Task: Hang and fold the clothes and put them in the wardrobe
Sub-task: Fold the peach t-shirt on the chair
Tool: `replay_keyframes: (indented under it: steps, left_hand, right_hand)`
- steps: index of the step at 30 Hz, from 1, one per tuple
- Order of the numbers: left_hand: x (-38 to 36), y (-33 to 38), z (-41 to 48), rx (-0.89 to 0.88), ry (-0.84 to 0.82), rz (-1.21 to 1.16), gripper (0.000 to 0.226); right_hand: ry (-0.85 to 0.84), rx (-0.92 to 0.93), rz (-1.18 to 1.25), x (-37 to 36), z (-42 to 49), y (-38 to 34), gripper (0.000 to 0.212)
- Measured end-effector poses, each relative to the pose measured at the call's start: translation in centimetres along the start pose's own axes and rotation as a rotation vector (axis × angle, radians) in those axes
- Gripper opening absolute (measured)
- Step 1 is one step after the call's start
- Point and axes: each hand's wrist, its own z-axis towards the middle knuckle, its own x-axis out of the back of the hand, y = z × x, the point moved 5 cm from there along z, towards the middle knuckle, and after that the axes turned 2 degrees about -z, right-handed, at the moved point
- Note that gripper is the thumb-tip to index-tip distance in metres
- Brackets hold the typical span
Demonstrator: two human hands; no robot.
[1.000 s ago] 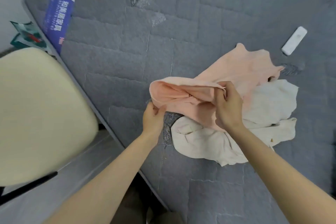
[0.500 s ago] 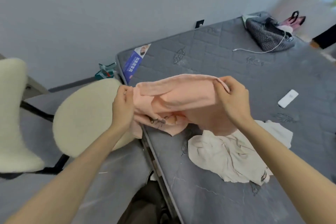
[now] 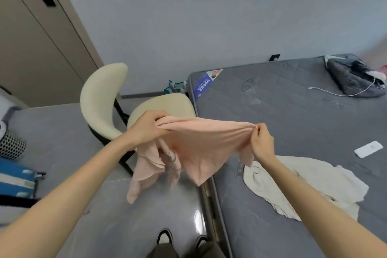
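A pale pink garment [image 3: 196, 148] hangs stretched in the air between both hands, over the bed's left edge and the floor. My left hand [image 3: 146, 128] grips its left end and my right hand [image 3: 260, 142] pinches its right end. The loose cloth dangles below in folds. A cream garment [image 3: 301, 182] lies crumpled on the grey mattress [image 3: 282, 111], just right of my right forearm. A beige wardrobe door [image 3: 31, 48] with a black handle stands at the far left.
A cream chair [image 3: 100, 100] stands left of the bed, behind the pink garment. A white remote [image 3: 368, 148] and a dark bag [image 3: 354, 77] with a white cable lie on the mattress. A blue bag [image 3: 16, 180] sits on the floor at left. My shoes [image 3: 182, 239] show below.
Both hands lifted the pink garment off the mattress and drew apart, stretching it out. The view rose and swung left, showing the chair, floor and wardrobe door.
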Motion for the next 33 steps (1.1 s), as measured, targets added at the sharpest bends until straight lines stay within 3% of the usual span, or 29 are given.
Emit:
replay_keyframes:
  steps: [3, 7, 8, 11, 12, 15, 17, 19, 26, 30, 32, 33]
  left_hand:
    - [0.7, 0.7, -1.8, -0.003, -0.054, -0.114, 0.014]
    - [3.3, 0.2, -3.0, -0.07, -0.076, -0.045, 0.025]
    - [4.1, -0.3, -3.2, -0.078, -0.062, -0.011, 0.031]
    - [5.6, -3.4, -3.9, 0.005, -0.011, 0.098, 0.058]
    - [5.7, -4.6, -4.2, 0.05, -0.008, 0.143, 0.065]
    - [5.5, -8.1, -4.8, 0.175, -0.079, 0.236, 0.07]
    - [4.9, -9.9, -5.0, 0.212, -0.2, 0.317, 0.07]
    - [4.2, -11.0, -5.1, 0.197, -0.289, 0.446, 0.067]
    - [6.9, -14.1, -3.7, 0.4, -0.186, 0.549, 0.03]
    - [6.8, -12.1, -2.9, 0.33, -0.136, 0.365, 0.025]
    - [6.4, -8.7, -2.2, 0.245, -0.092, 0.167, 0.022]
    - [6.2, -6.6, -1.6, 0.193, -0.082, 0.103, 0.02]
  right_hand:
    - [-0.162, 0.138, -0.03, -2.9, -2.7, -1.5, 0.022]
    - [-0.257, 0.252, -0.115, -5.6, -5.0, -4.2, 0.016]
    - [-0.287, 0.282, -0.207, -6.1, -5.1, -4.9, 0.009]
    - [-0.497, 0.355, -0.647, -7.2, -5.5, -7.0, 0.031]
    - [-0.519, 0.38, -0.695, -7.2, -5.8, -7.8, 0.026]
    - [-0.384, 0.383, -0.561, -5.8, -6.0, -9.6, 0.033]
    - [-0.216, 0.304, -0.443, -4.5, -5.6, -9.9, 0.016]
    - [-0.119, 0.265, -0.404, -4.2, -5.6, -9.9, 0.018]
    - [0.055, -0.027, -0.113, -2.6, -5.3, -7.7, 0.022]
    - [-0.029, -0.118, -0.206, -2.3, -4.4, -6.8, 0.025]
    - [-0.123, -0.047, -0.353, -3.1, -4.8, -7.3, 0.027]
    - [-0.181, 0.048, -0.373, -3.9, -5.5, -8.3, 0.04]
